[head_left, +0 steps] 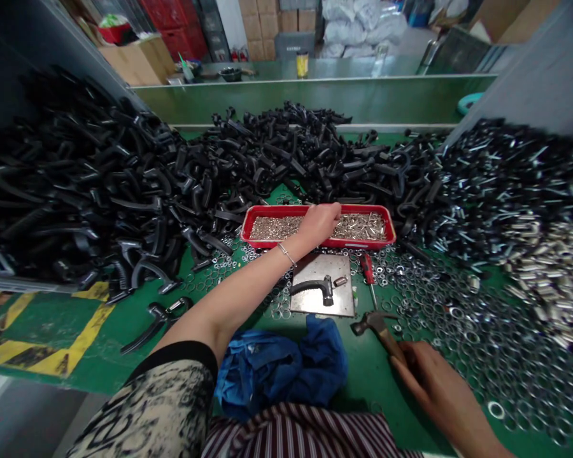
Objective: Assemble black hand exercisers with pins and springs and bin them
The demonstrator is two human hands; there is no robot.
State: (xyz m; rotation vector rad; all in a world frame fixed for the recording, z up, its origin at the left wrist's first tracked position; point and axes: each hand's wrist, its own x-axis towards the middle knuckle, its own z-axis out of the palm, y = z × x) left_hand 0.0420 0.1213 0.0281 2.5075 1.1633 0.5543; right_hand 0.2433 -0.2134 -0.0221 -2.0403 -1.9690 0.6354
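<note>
Head view, work status. 1 black curved lever handle (pixel 325 289) lies on the steel plate (pixel 334 306), with 1 silver cylindrical insert (pixel 340 281) at its right end; from my remote station I cannot tell whether the 2 are joined.

Left hand (pixel 319 224): over the long red parts tray (pixel 267 244), palm down, fingers curled in close above the small metal pins (pixel 365 227). Fingertips hidden; I cannot tell whether anything is pinched.

Right hand (pixel 427 375): fingers closed loosely around the handle of the claw hammer (pixel 375 323), whose head is near the plate's lower right corner.

Progress, my judgement: this piece is partway, with pin selection in hand and no hammering under way. 1 other lever handle (pixel 148 329) lies apart at left, a silver part at its upper end; I cannot confirm it as finished. The quantity left looks large: a deep heap of black handles (pixel 286 149) spans the back and left, and silver sleeves (pixel 549 273) are piled at right.

Writing: pale strip (pixel 358 245) on the tray's front, probably a label, illegible. Grey crate (pixel 295 46) behind carries white marking, too small to read. I can read 0 brand names.
</note>
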